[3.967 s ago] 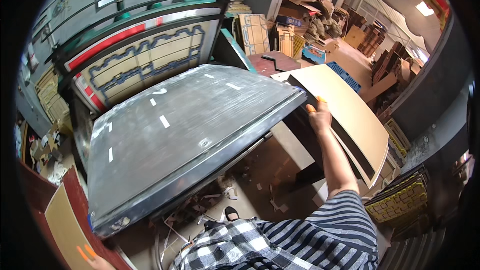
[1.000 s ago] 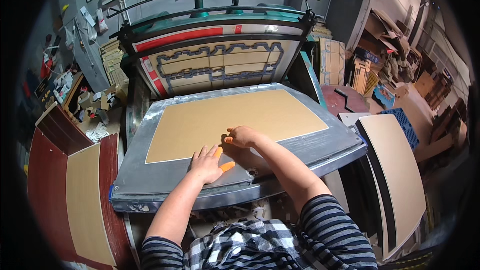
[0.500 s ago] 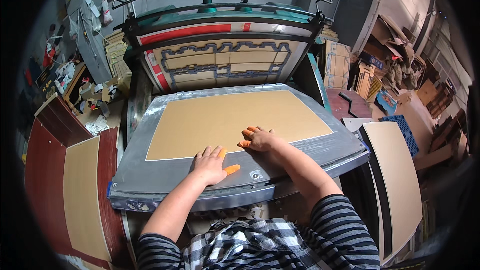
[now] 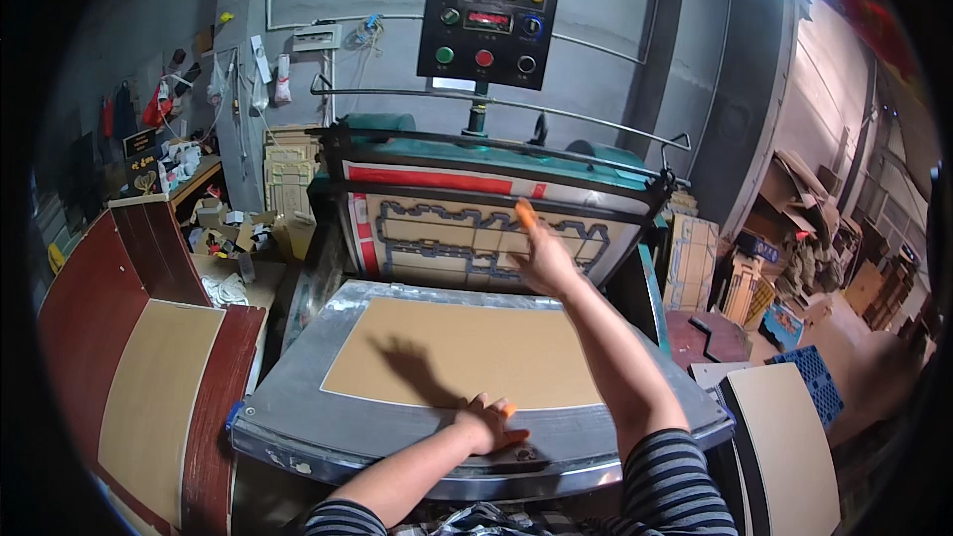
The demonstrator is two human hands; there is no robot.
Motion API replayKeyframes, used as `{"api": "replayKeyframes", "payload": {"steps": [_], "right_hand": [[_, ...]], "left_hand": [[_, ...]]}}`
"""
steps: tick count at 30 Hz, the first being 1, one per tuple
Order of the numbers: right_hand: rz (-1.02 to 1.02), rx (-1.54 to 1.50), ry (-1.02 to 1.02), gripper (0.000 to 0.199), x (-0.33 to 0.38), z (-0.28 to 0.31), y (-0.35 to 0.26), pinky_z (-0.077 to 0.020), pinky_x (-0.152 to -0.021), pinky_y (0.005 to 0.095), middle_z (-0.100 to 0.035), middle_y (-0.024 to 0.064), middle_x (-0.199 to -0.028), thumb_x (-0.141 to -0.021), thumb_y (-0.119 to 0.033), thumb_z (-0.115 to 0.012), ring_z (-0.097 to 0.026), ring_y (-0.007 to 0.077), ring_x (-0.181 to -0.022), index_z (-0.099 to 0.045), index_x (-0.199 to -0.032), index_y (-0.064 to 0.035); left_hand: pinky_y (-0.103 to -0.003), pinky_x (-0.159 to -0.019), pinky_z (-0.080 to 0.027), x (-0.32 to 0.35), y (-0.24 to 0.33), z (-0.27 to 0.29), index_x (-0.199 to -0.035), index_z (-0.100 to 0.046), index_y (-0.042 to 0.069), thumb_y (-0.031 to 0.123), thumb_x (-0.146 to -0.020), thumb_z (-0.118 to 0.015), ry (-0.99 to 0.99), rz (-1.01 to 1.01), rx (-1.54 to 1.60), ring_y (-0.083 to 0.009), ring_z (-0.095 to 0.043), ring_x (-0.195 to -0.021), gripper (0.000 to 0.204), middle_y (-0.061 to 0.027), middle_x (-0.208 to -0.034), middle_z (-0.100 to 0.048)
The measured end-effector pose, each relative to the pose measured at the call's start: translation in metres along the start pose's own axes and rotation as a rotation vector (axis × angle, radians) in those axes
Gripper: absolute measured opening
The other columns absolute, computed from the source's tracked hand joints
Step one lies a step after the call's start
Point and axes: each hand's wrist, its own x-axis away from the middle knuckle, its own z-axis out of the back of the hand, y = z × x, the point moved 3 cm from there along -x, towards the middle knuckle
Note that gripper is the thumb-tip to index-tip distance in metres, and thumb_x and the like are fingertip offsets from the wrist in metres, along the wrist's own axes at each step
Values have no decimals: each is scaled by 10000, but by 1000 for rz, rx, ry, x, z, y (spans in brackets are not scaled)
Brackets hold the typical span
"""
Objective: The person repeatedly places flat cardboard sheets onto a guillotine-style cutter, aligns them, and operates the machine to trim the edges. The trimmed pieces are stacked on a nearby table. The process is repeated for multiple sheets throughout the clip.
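A flat tan cardboard sheet [image 4: 462, 352] with a pale edge lies on the grey metal plate [image 4: 328, 437] of a die-cutting press. At the sheet's near edge rests my left hand [image 4: 484, 427], fingers apart, with orange finger covers on some fingers. My right hand [image 4: 546, 260] is raised in the air over the far part of the plate, one orange-covered finger stretched upward and nothing held. Behind it stands the press's tilted die board [image 4: 452, 228], lined with dark blue-grey strips. Above hangs a black control panel [image 4: 491, 15] with coloured buttons, apart from my hand.
To the left, a dark red board stand [image 4: 223, 407] carries a tan sheet [image 4: 159, 387]. More cardboard sheets [image 4: 784, 437] are stacked at right, near a blue plastic pallet [image 4: 809, 382]. A metal guard rail [image 4: 397, 94] crosses above the press. Scraps [image 4: 233, 228] clutter the left background.
My right hand has lifted off the cardboard sheet and reached up and forward. The left hand stays by the sheet's near edge. The view has tilted up, bringing in the control panel.
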Motion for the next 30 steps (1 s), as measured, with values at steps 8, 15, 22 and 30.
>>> {"api": "replayKeyframes", "payload": {"steps": [8,15,22,30], "right_hand": [[-318,421,113,612,-174,127,-50,-524,-859,421,-598,170,-1168,-883,-179,-498,-640,315,-1030,-326,-1467,-243],[-211,559,133,621,-200,114,-36,-516,-839,437,-671,164,-1091,-834,-170,-533,-651,332,-1012,-368,-1429,-237],[167,370,405,668,-143,138,-67,-559,-625,421,-708,127,-933,-890,-205,-624,-696,278,-753,-305,-1473,-276],[578,-35,301,675,78,200,-101,-578,-710,342,-652,156,-1148,-796,29,-652,-702,216,-814,-394,-1416,-43]], "left_hand": [[-565,-1099,-169,7,-1,5,-1463,-350,170,689,-880,-384,10,-3,-12,-348,-251,-1383,781,-41,-1537,-280],[-587,-1094,-183,10,0,8,-1436,-380,123,688,-891,-350,-18,-7,106,-364,-242,-1378,786,-43,-1503,-317],[-566,-1086,-209,11,-5,-1,-1377,-477,120,759,-813,-407,99,-2,85,-353,-277,-1367,855,-45,-1502,-337],[-394,-1136,-227,-127,-77,113,-1405,-452,181,515,-956,-422,-305,-210,309,-241,-336,-1371,560,-110,-1489,-370]]}}
